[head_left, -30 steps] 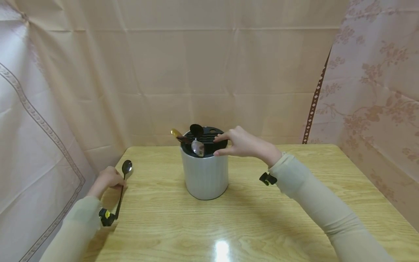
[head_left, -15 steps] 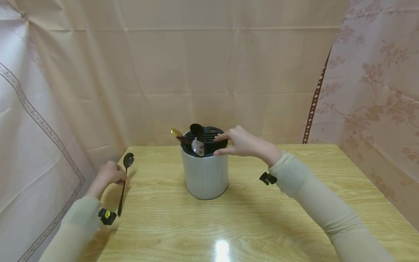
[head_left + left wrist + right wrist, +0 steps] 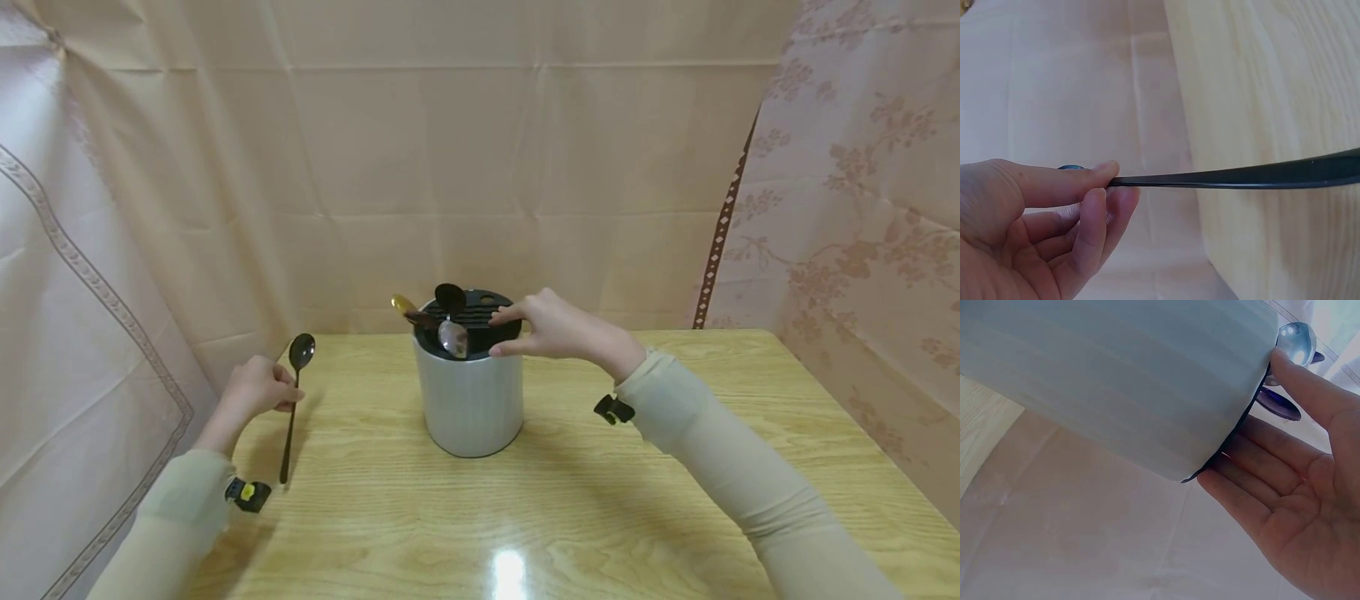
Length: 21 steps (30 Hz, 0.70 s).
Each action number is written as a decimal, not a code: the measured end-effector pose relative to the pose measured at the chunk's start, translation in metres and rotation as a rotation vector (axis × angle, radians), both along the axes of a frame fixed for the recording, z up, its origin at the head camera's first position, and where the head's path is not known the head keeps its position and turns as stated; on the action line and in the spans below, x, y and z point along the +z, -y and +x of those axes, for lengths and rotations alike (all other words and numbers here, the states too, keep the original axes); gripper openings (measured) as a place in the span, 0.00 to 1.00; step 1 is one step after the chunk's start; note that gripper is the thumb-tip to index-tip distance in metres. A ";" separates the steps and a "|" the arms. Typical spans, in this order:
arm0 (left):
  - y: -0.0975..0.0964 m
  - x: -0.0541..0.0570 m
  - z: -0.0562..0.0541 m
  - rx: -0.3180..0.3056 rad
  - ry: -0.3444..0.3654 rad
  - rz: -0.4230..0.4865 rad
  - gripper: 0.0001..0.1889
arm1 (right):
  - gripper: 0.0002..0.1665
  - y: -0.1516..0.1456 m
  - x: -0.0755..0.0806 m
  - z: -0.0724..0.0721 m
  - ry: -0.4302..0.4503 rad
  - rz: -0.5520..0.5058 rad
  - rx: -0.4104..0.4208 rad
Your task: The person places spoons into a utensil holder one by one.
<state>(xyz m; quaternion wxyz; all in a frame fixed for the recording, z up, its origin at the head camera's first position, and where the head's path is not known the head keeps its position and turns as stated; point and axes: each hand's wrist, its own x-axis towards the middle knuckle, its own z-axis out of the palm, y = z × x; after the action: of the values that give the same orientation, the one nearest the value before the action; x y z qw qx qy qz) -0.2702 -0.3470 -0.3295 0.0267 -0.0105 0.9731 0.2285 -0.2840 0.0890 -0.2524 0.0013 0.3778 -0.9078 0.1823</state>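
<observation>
Between thumb and fingertips, my left hand (image 3: 257, 388) pinches a long black spoon (image 3: 302, 352) by its handle. Its bowl points up and away and the handle end hangs down over the table's left side. In the left wrist view the dark handle (image 3: 1272, 175) stretches right from the fingertips. My right hand (image 3: 562, 327) rests on the top of a pale ribbed utensil holder (image 3: 471, 408), thumb at the rim and fingers extended over the black slotted lid (image 3: 487, 307). A silver spoon (image 3: 453, 338), a black one (image 3: 451, 297) and a gold-coloured utensil (image 3: 402, 303) stick out of the lid.
The holder stands on a wood-grain table (image 3: 360, 500). A beige cloth (image 3: 450, 150) hangs behind the table, with patterned cloth (image 3: 862, 192) on the right and pale cloth (image 3: 90, 375) on the left.
My left hand has moved up and slightly to the right with the black spoon, which now stands more upright. The right hand and the holder have stayed in place.
</observation>
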 end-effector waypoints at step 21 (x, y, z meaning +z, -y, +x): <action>-0.040 0.034 0.014 -0.032 -0.133 0.062 0.11 | 0.31 -0.001 0.001 0.001 -0.016 -0.004 0.004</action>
<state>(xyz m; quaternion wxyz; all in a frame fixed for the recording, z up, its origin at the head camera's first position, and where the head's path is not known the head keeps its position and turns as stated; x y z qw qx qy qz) -0.2567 -0.3071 -0.2952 -0.0338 0.0211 0.9652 0.2583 -0.2827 0.0901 -0.2517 0.0091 0.3812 -0.9065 0.1812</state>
